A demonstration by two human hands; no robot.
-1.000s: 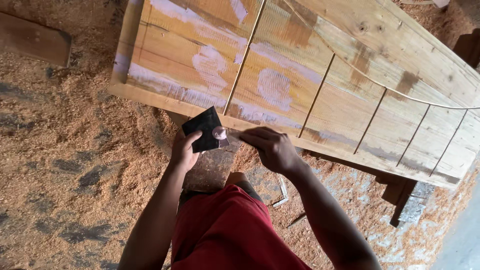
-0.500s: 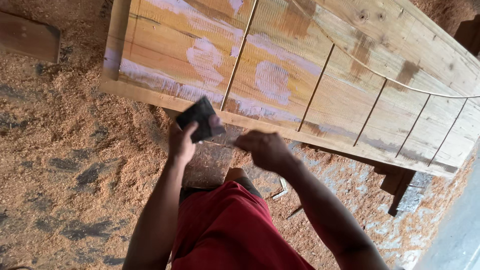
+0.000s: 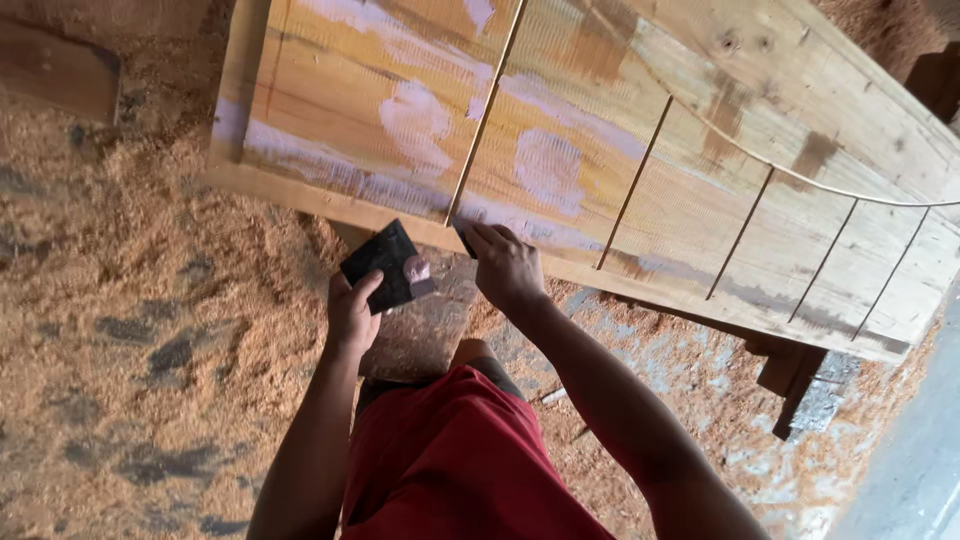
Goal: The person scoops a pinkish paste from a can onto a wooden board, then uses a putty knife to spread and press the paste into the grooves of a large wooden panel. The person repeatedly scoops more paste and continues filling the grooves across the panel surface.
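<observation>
**Left hand holds a dark flat card, right hand presses on the panel's near edge**

The left hand [image 3: 352,312] grips a flat black card [image 3: 385,265] by its near left corner, thumb on top, so the card tilts up and right from the hand. A dab of pale pinkish paste [image 3: 417,270] sits on the card's right end. The right hand [image 3: 507,268] is closed on a small dark object [image 3: 464,235], mostly hidden under the fingers, and presses it against the near edge of a large wooden panel [image 3: 700,150]. What that object is cannot be told.

The card lies just left of the right hand, close to the panel's near edge and a little nearer to the person than it. Both hands are near each other, not touching.

The panel stretches from left to far right and bears pale patches of filler [image 3: 415,120] and several thin dark lines across its face. Sawdust [image 3: 130,300] covers the floor to the left. The person wears red shorts [image 3: 450,460]. No container shows.
</observation>
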